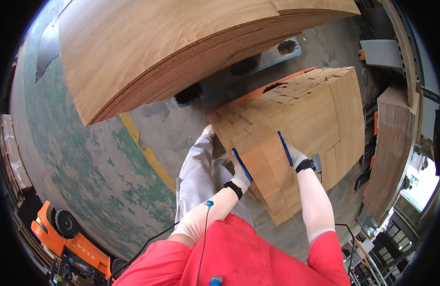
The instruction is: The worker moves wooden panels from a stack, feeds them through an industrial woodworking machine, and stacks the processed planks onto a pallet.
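Note:
A stack of light brown wooden boards (pixel 320 114) stands in front of me, made of many flat pieces in uneven rows. My left hand (pixel 241 171), in a white glove with a blue palm side, lies against the left side of the near end. Its fingers are straight and seen edge-on. My right hand (pixel 292 155), gloved alike, rests on the top of the same stack, fingers stretched out. Part of the near boards (pixel 258 157) lies between the two hands. Whether the palms press on it, I cannot tell. Black straps circle both wrists; a small grey device (pixel 316 163) sits by the right one.
A tall pile of thin wooden sheets (pixel 172 52) overhangs a blue pallet (pixel 291 47) ahead. An orange edge (pixel 243 97) shows behind the boards. An orange forklift (pixel 72 243) stands lower left. Brown stacked sheets (pixel 389 143) stand right. A yellow line (pixel 146 150) crosses the worn green floor.

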The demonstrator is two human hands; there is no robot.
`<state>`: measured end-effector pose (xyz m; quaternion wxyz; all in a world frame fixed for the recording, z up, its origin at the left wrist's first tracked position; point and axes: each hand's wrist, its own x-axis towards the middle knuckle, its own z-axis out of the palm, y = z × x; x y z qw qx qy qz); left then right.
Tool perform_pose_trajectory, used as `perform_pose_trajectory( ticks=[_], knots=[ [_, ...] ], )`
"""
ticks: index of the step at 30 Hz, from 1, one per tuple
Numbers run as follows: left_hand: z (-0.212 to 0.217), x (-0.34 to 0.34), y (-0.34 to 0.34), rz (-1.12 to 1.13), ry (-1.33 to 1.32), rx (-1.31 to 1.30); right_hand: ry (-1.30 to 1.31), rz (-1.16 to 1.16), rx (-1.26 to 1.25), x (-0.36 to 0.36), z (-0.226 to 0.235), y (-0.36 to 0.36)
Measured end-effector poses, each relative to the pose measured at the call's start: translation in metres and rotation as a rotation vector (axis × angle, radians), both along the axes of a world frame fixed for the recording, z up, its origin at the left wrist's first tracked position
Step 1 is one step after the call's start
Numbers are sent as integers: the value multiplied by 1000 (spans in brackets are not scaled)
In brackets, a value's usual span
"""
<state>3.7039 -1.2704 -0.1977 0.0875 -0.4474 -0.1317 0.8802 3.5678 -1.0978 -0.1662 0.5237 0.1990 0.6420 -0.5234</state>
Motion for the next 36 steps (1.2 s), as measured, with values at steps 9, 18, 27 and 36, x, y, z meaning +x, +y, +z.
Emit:
perform_pose_trajectory(
  ticks=[9, 18, 27, 36],
  knots=[
    [-11, 6, 0, 8, -21, 5, -225, -79, -12, -6, -1, -10],
    [-36, 12, 5, 61, 214, 33, 103, 228, 142, -13, 13, -9],
    [-49, 35, -64, -475, 211, -399, 466, -380, 146, 45, 28, 108],
    [-65, 102, -298, -1450, -221, -1152, 464, -1425, 382, 544, 49, 357]
  ],
)
